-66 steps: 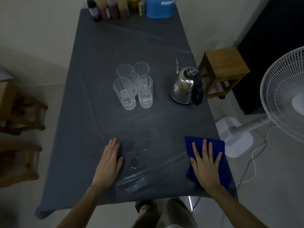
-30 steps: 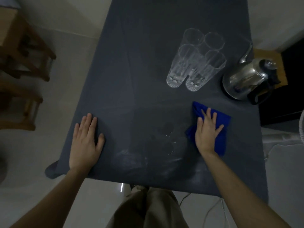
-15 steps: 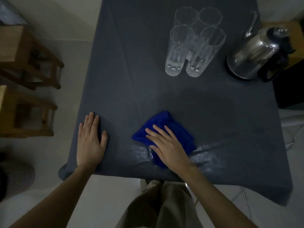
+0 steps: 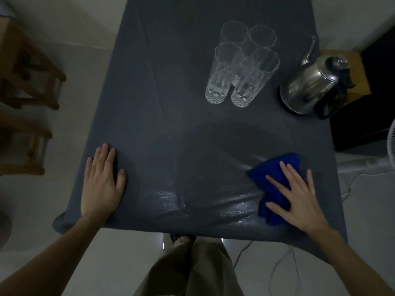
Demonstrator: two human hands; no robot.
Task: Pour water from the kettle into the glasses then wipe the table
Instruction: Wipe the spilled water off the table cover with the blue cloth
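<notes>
My right hand (image 4: 299, 197) lies flat with fingers spread on a crumpled blue cloth (image 4: 271, 178), pressing it onto the dark grey table (image 4: 162, 107) near the front right. A wet sheen (image 4: 205, 201) streaks the table's front edge. My left hand (image 4: 101, 184) rests flat, fingers together, at the front left edge. Several clear ribbed glasses (image 4: 241, 65) stand clustered at the middle back. A steel kettle (image 4: 310, 88) with a black handle stands to their right.
Wooden stools (image 4: 25, 86) stand on the floor to the left. Another wooden stool (image 4: 359, 73) shows behind the kettle. A white fan's edge (image 4: 390, 148) and white cables (image 4: 284, 263) lie to the right. My trouser legs (image 4: 188, 268) are below the table edge.
My right hand has swept the blue cloth from the front middle of the table to the front right, leaving a wet streak. My left hand has stayed planted.
</notes>
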